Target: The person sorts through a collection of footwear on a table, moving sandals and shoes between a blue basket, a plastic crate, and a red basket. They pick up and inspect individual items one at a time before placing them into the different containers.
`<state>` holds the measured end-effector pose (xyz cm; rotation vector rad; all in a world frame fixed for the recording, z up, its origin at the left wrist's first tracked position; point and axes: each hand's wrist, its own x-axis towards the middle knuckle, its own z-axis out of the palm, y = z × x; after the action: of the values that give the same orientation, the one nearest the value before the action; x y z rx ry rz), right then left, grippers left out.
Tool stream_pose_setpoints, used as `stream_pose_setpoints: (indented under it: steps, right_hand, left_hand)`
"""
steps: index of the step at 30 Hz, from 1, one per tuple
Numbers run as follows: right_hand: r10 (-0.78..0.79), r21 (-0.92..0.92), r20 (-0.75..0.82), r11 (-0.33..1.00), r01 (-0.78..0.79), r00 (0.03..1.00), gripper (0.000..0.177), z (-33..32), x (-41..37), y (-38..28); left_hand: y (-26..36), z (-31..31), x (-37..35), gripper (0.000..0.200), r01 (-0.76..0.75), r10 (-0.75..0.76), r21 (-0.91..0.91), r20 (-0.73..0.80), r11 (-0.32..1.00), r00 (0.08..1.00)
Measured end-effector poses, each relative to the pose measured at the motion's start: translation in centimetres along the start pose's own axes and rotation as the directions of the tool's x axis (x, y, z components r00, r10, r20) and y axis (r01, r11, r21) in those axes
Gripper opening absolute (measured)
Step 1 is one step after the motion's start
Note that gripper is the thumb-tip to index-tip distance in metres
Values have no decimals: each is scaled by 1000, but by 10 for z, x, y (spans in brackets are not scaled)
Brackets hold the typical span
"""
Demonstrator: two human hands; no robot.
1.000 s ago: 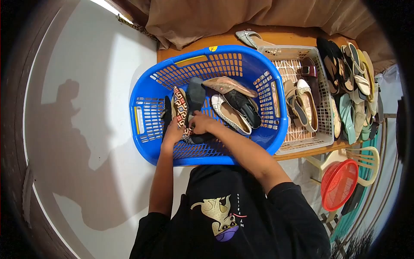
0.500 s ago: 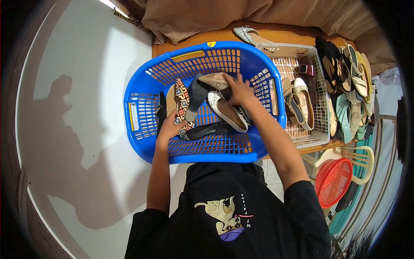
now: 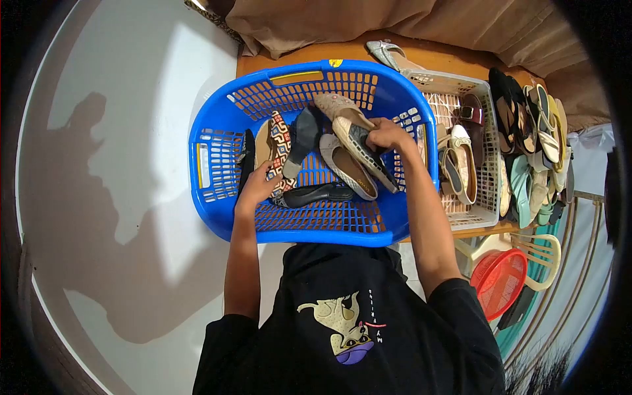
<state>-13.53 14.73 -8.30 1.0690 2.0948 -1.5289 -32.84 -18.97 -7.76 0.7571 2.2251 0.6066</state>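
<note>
- Head view, lower centre: the left hand (image 3: 258,186) has its fingers closed around the heel end of a patterned shoe (image 3: 281,135), seemingly to steady it against its neighbours.
- The right hand (image 3: 388,135) grasps a black espadrille (image 3: 359,143) by its dark upper; this grip leaves the pale side of the sole exposed, and the shoe slants over a white flat shoe (image 3: 349,172).
- Both held shoes are inside the blue laundry basket (image 3: 316,237); a black flat shoe (image 3: 320,195) lies near its lower wall.
- Right of it, a white plastic crate (image 3: 488,172) contains more shoes, its walls probably keeping them together.
- Farther up, the orange desk (image 3: 309,47) supports both containers, below a brown curtain (image 3: 368,20).
</note>
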Motion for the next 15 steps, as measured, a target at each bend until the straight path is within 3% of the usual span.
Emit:
stream_pose_setpoints:
  steps: [1,3,4,5,7,8,9,10,12,14,15]
  right_hand:
    - [-11,55,-8,998,11,1000,63,5,-4,-2]
    - [-202,-47,-122,979,198,972,57,32,-2,-2]
    - [-355,53,-129,930,364,926,57,50,-16,-14]
    - [-382,-68,-198,924,377,902,57,69,-30,-28]
    - [-468,20,-109,881,473,877,58,107,-23,-30]
    - [-442,-102,-102,896,433,891,55,120,-21,-35]
    - [-442,-62,-137,897,438,886,52,130,-21,-38]
    - [-410,-20,-73,912,410,909,52,130,-19,-38]
    - [-385,16,-2,923,385,923,52,127,-17,-38]
    - [-260,21,105,966,259,960,54,116,-15,-33]
    - [-184,119,63,977,176,981,52,120,-3,-21]
  left_hand:
    - [-6,3,4,48,-19,19,18,-18,1000,1000]
    - [-12,7,9,50,-55,56,23,-27,998,998]
    - [-10,8,9,52,-148,142,-34,-144,988,979]
    - [-7,10,10,54,-246,218,-79,-260,966,941]
    - [10,8,8,48,-286,180,-310,-329,907,927]
    - [-7,9,17,47,-266,175,-382,-256,885,951]
    - [-11,7,21,46,-239,174,-450,-181,861,968]
    - [-17,8,23,46,-240,177,-449,-179,861,968]
    - [-22,5,19,52,-46,94,-520,66,853,993]
    - [5,-4,6,55,-50,133,-542,115,839,984]
    - [16,-5,-1,59,-48,173,-561,172,827,970]
